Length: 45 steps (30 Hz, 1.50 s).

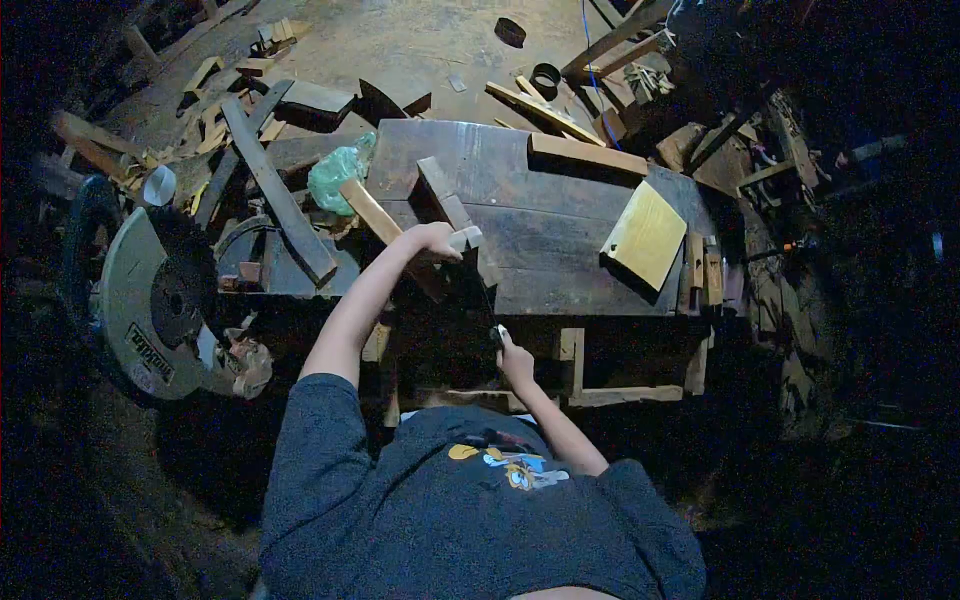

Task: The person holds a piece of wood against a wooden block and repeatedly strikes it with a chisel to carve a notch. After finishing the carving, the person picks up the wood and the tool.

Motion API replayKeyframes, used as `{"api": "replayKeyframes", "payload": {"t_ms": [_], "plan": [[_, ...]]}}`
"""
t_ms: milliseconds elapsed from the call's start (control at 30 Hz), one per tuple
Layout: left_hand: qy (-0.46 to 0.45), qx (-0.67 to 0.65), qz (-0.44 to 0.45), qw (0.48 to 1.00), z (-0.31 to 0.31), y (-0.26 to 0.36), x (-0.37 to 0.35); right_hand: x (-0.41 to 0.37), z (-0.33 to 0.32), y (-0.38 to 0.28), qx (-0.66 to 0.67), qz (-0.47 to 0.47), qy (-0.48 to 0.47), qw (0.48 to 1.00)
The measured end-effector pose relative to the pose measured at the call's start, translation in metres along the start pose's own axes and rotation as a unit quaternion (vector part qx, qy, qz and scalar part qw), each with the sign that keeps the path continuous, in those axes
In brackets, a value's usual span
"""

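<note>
My left hand (436, 240) is closed over a small wood block with a pale end (466, 238), at the near end of a dark wooden bar (440, 190) on the workbench (540, 235). A longer strip of lighter wood (370, 210) passes under my left wrist. My right hand (516, 362) is wrapped around the handle of a handsaw (485, 293), low at the bench's front edge. Its thin dark blade, seen nearly edge-on, runs up toward the block beside my left hand. The blade's far end is hard to see against the dark wood.
A yellowish board (646, 235) and a long wood beam (588, 158) lie on the bench's right side. A green plastic bag (342, 175) sits at its left edge. Left of me stands a Makita circular-blade saw (140, 300). Wood scraps (280, 35) litter the floor beyond.
</note>
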<state>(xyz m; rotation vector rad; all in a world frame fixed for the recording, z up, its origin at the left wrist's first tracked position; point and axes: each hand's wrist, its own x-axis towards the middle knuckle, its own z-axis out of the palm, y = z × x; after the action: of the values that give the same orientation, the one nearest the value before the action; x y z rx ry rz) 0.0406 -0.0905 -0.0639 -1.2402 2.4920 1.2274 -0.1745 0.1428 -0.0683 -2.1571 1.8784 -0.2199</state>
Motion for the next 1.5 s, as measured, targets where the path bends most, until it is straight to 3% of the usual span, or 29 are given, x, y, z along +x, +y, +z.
{"api": "replayKeyframes", "payload": {"t_ms": [167,200,233,267,300,367,400,533,600,700,767,833,967,1033,1067,1100,1167,1200,1233,1367,1433,1500], "plan": [[0.01,0.038,0.015,0.999,-0.005,0.005,-0.003,0.042,-0.015,-0.019,0.05,0.008,-0.003,0.999],[0.051,-0.028,-0.027,0.998,-0.011,0.018,-0.018,0.052,-0.014,-0.028,0.054,0.022,-0.01,0.998],[0.008,-0.076,-0.046,0.996,-0.013,0.02,-0.019,0.058,-0.014,-0.035,0.059,0.038,-0.016,0.997],[-0.025,-0.046,-0.043,0.998,-0.014,0.023,-0.018,0.055,-0.017,-0.04,0.11,0.064,-0.027,0.991],[-0.053,-0.015,-0.042,0.998,-0.017,0.026,-0.018,0.046,-0.016,-0.04,0.073,0.059,-0.001,0.996],[0.002,0.044,0.033,0.998,-0.013,0.022,-0.015,0.019,-0.009,-0.023,0.044,0.052,-0.045,0.997],[-0.006,0.01,0.005,1.0,-0.004,0.008,-0.006,0.008,-0.001,-0.009,0.057,0.073,-0.091,0.992],[-0.001,-0.024,0.002,1.0,0.001,-0.005,-0.002,0.03,-0.018,-0.02,0.042,0.051,-0.059,0.996],[0.065,0.005,-0.048,0.997,0.018,-0.018,0.007,0.061,-0.022,-0.042,0.055,0.055,-0.026,0.997],[-0.003,-0.014,-0.08,0.997,-0.024,0.043,-0.03,0.052,-0.019,-0.04,0.07,0.054,0.012,0.996],[0.001,0.085,0.072,0.994,0.003,0.001,0.002,0.022,-0.02,-0.02,0.054,0.043,-0.031,0.997],[0.019,0.017,0.021,0.999,-0.003,0.012,-0.011,0.007,-0.01,-0.006,0.056,0.038,-0.031,0.997],[-0.006,0.036,0.018,0.999,-0.019,0.031,-0.022,0.034,-0.009,-0.016,0.065,0.03,-0.035,0.997],[0.025,0.075,-0.013,0.997,-0.018,0.039,-0.029,0.057,-0.015,-0.033,0.068,0.019,-0.001,0.997],[-0.008,0.131,0.028,0.991,0.014,-0.011,0.008,0.062,-0.013,-0.037,0.082,0.026,0.004,0.996],[-0.008,0.135,0.027,0.99,0.012,-0.006,-0.001,0.066,-0.013,-0.042,0.098,0.03,0.011,0.995],[0.03,0.002,0.013,0.999,-0.005,0.018,-0.018,0.042,-0.016,-0.03,0.064,0.036,0.008,0.997],[-0.018,0.115,0.015,0.993,-0.01,0.022,-0.012,0.02,-0.014,-0.017,0.072,0.04,-0.038,0.996],[0.023,0.069,0.03,0.997,-0.004,0.016,-0.011,0.011,-0.014,-0.011,0.079,0.044,-0.085,0.992],[0.004,0.092,0.029,0.995,-0.006,0.015,-0.006,0.017,-0.012,-0.012,0.056,0.026,-0.076,0.995],[0.035,0.048,0.002,0.998,-0.007,0.023,-0.013,0.052,-0.023,-0.032,0.07,0.021,-0.021,0.997],[-0.017,0.104,-0.029,0.994,-0.008,0.029,-0.016,0.069,-0.028,-0.042,0.088,0.027,-0.016,0.996]]}}
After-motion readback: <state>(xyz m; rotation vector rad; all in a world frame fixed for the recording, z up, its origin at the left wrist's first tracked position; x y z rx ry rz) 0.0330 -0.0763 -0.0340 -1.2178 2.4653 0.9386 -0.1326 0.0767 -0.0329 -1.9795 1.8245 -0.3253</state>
